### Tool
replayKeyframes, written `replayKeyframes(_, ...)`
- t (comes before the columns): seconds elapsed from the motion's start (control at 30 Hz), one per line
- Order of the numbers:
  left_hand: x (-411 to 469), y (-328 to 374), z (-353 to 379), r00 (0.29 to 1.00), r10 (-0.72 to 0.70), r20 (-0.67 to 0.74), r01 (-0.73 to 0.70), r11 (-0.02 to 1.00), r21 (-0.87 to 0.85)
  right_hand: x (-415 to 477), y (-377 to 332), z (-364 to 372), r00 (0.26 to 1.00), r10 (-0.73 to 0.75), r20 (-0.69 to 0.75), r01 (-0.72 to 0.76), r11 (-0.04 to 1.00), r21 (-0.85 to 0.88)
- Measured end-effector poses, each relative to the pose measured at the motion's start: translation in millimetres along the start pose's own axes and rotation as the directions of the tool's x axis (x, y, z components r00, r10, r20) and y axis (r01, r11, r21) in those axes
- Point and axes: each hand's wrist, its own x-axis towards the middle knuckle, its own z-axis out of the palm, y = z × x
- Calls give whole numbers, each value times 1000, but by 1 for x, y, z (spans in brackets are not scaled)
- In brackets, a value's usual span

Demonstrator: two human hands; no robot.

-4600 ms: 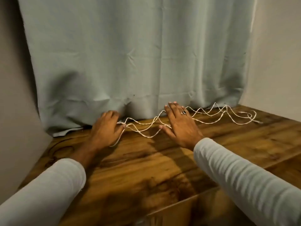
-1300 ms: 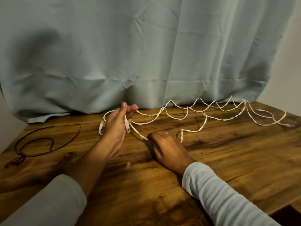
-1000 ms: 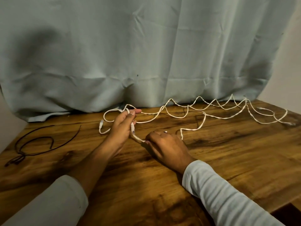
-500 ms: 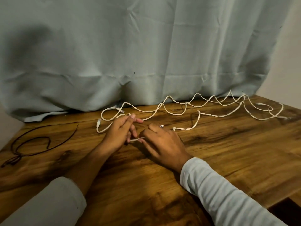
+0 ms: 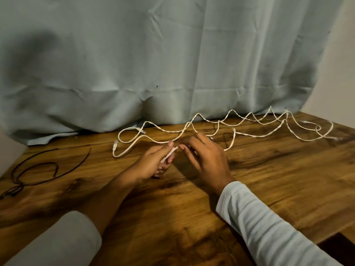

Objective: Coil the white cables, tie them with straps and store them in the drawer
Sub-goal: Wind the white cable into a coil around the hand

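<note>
White cables (image 5: 232, 139) lie in wavy, partly twisted strands along the back of the wooden table (image 5: 269, 181), from a loop at the left to loose curls at the far right. My left hand (image 5: 151, 163) grips one cable near its end between thumb and fingers, just above the tabletop. Close beside it on the right, my right hand (image 5: 206, 157) reaches over the same cable with its fingers spread. Its index fingertip sits at the strand. Its thumb is hidden, so its hold is unclear. No drawer is in view.
A thin dark cord (image 5: 56, 168) lies looped at the table's left end. A pale blue curtain (image 5: 172, 64) hangs down to the table's back edge. A dark gap (image 5: 338, 246) shows past the table's front right corner.
Both hands picked up a cable end from flat on the table. Since half a second ago, my left hand's fingers closed round the cable and my right hand shifted up beside it.
</note>
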Motion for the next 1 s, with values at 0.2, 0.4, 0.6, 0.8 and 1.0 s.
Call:
replayKeyframes(0.2,-2,1,1,977,-89,191,167,882,-440,2,3,11,999,13,47,-25,969,247)
replayKeyframes(0.4,-4,-2,1,979,-99,178,183,811,-555,0,1,19,938,235,257,-345,726,595)
replayKeyframes(0.6,-3,1,8,992,-81,101,125,812,-570,0,6,23,944,294,153,-327,751,574)
replayKeyframes(0.8,-1,0,7,990,-69,122,129,780,-613,0,6,21,942,306,135,-327,754,569)
replayKeyframes(1.0,0,5,3,994,-52,95,106,644,-758,-4,9,17,973,220,74,-230,953,196)
